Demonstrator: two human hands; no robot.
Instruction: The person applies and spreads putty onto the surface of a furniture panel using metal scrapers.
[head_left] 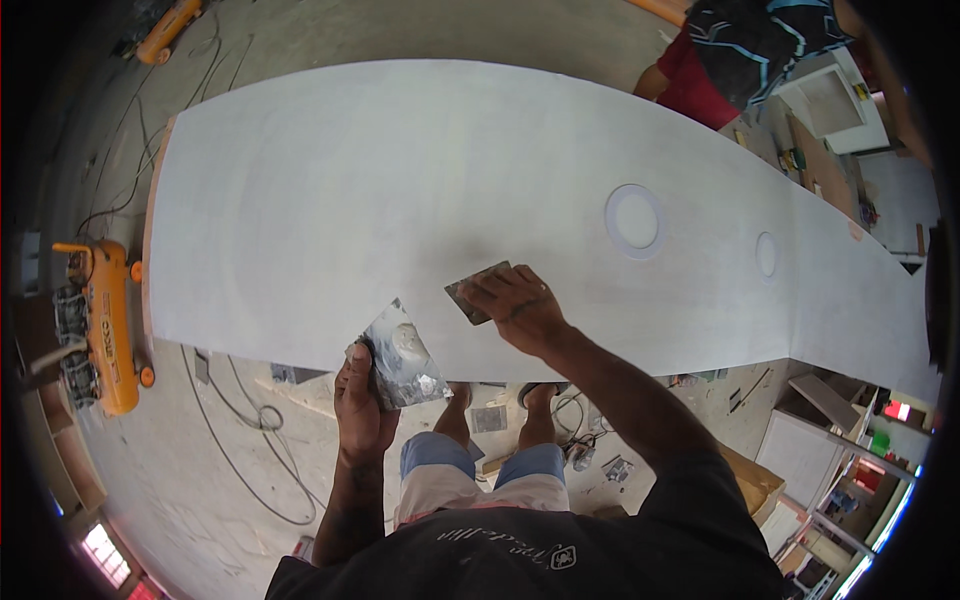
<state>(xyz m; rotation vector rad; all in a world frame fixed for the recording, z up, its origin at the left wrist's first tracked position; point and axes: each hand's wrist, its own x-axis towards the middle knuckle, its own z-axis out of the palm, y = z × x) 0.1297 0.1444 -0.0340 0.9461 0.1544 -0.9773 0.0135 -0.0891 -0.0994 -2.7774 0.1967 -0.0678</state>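
Note:
A long white panel [380, 190] lies flat before me, with a raised ring [609, 222] and a smaller ring [758, 256] on its right half. At the panel's near edge my left hand [361, 393] grips a metal plate [385, 355] smeared with pale filler [406, 341], thumb on top. My right hand [518, 305] is closed on a dark flat scraper [466, 290] resting on or just over the white surface; the fingers press along its top. Whether the blade's lower edge touches the panel I cannot tell.
An orange air compressor [112, 325] stands left of the panel, with hoses [235, 410] looping over the floor. Another person in red shorts [690, 85] is at the far right edge, near a white box frame [830, 100]. Cabinet parts [800, 455] stand at the lower right.

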